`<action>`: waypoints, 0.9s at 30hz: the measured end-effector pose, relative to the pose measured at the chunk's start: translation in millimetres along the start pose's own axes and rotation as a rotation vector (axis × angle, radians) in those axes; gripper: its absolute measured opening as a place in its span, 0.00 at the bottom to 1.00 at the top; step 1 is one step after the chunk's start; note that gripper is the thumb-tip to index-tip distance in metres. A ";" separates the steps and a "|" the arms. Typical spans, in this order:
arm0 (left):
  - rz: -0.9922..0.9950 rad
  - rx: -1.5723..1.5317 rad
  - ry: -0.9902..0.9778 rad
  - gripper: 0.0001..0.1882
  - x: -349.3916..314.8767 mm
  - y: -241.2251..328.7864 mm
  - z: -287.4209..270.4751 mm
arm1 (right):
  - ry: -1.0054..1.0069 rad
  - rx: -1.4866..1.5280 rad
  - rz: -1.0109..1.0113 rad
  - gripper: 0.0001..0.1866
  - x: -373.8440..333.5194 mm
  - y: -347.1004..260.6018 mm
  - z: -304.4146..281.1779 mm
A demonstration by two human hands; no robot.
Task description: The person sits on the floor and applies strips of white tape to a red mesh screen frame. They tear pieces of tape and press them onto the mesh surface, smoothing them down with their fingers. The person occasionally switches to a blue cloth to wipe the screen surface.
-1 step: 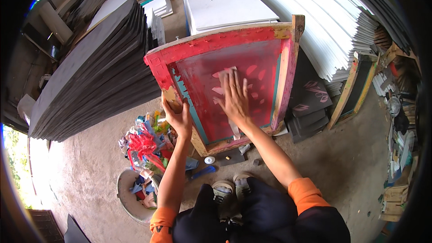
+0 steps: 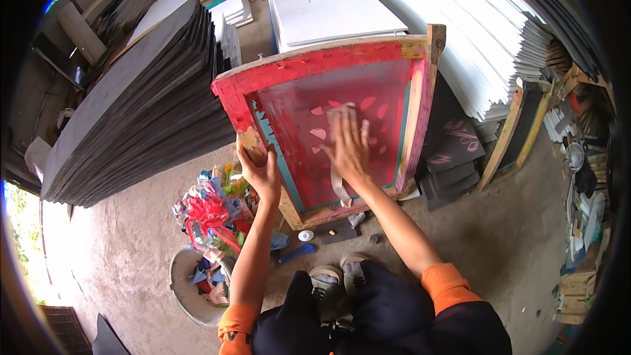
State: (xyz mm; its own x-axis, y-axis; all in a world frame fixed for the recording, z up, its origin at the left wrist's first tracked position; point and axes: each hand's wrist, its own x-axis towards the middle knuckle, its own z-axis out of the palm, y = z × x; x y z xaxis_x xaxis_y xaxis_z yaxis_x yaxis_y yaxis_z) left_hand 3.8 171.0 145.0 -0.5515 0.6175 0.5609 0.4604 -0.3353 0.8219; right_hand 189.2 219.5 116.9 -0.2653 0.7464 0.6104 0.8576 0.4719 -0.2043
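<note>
A wooden screen-printing frame [image 2: 315, 54] stands tilted before me, its upper edge and left side smeared with red paint. Teal strips line the red-stained mesh [image 2: 289, 108], which has several pale pink petal-like shapes. My left hand [image 2: 261, 174] grips the frame's left side, thumb on the front face. Flat on the mesh lies my right hand [image 2: 351, 154], pressing a pale rag [image 2: 339, 185] under its fingers. The rag's tail hangs below the palm toward the lower rail. Part of the rag is hidden by the hand.
Dark sheets [image 2: 138, 102] are stacked at left, white sheets [image 2: 453, 33] at right. A pile of colourful scraps [image 2: 213, 210] and a bucket of rags [image 2: 181, 289] sit on the floor at left. Another wooden frame [image 2: 503, 135] leans at right. A blue tool [image 2: 297, 253] lies near my feet.
My right hand and the rag have shifted slightly right and down on the mesh, exposing more pink shapes at left. My left hand stays on the frame.
</note>
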 end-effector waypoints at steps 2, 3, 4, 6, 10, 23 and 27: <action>-0.002 0.023 -0.015 0.35 1.6 2.1 -1.8 | 0.119 -0.073 0.133 0.42 2.0 17.9 -8.1; -0.006 0.028 -0.002 0.34 2.8 -0.1 -2.1 | 0.175 -0.066 0.221 0.45 16.6 21.3 -11.5; -0.010 0.033 0.000 0.34 4.2 -3.0 -0.7 | 0.199 -0.023 0.231 0.44 34.0 17.0 -17.4; -0.126 -0.034 -0.058 0.36 2.3 2.2 5.3 | 0.184 -0.005 0.144 0.43 45.1 7.3 -14.7; 0.511 0.256 -0.021 0.42 25.7 14.6 -0.7 | 0.052 -0.015 0.059 0.39 19.8 -9.1 -7.6; 0.720 0.601 -0.163 0.29 103.6 103.2 40.7 | 0.072 0.034 0.040 0.43 -2.4 14.7 -6.6; 0.689 0.595 -0.172 0.29 95.2 112.3 32.4 | 0.256 0.090 0.249 0.42 29.0 -2.0 -31.3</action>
State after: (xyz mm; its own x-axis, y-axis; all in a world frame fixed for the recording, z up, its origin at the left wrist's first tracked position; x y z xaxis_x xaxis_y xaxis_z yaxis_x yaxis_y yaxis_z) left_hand 25.6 215.1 287.5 0.0652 0.5304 0.8453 0.9560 -0.2760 0.0995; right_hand 193.6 225.6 158.9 0.0751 0.7071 0.7032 0.8367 0.3389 -0.4301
